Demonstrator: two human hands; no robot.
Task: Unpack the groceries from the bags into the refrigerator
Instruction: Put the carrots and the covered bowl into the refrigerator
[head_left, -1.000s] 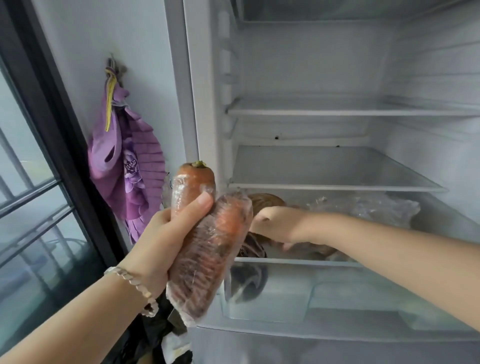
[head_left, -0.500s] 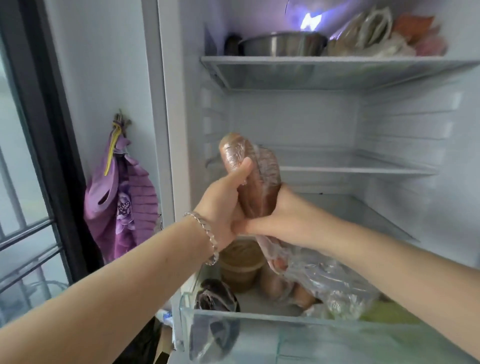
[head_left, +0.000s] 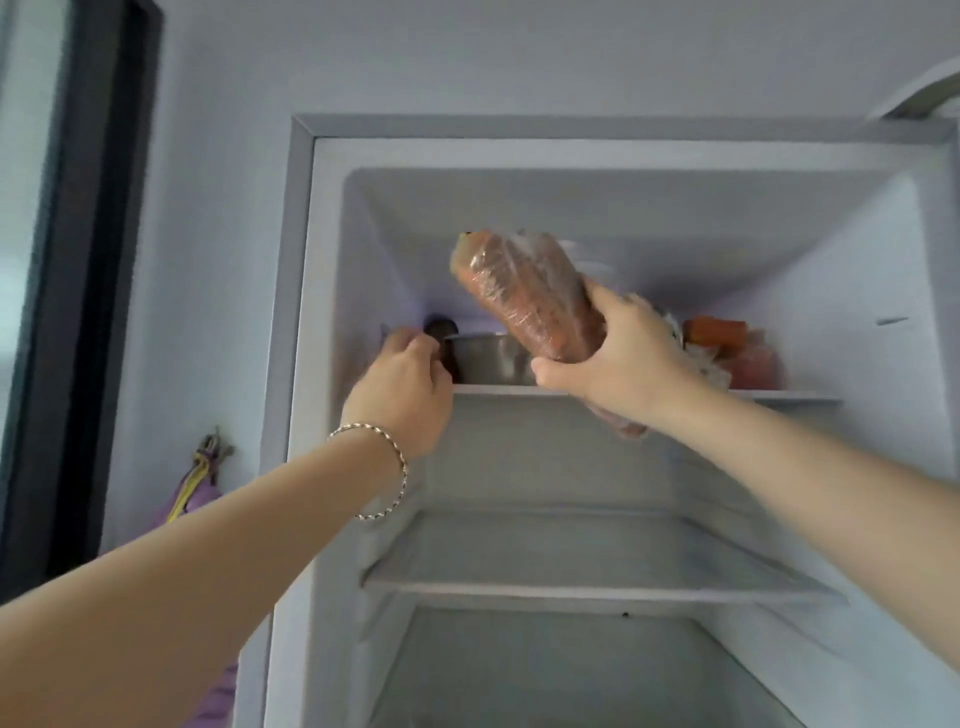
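The refrigerator (head_left: 332, 332) stands open in front of me. My right hand (head_left: 618, 358) grips a plastic-wrapped bundle of carrots (head_left: 524, 291), held tilted in front of the top shelf (head_left: 789, 397). My left hand (head_left: 402, 387), with a bracelet on its wrist, reaches to the shelf's left end, fingers curled at a dark handle (head_left: 441, 330) beside a steel pot (head_left: 488, 358). Whether those fingers hold the handle is hidden. Wrapped red and orange groceries (head_left: 727, 343) lie on the right of that shelf.
A bare glass shelf (head_left: 597, 587) sits lower in the fridge, with another compartment below it. A purple cloth item (head_left: 197, 493) hangs on the wall to the left. A dark door frame (head_left: 93, 260) runs along the far left.
The carrots passed from my left hand to my right and rose from the lower fridge to the top shelf. My left hand let go and reached to the pot. My view tilted upward.
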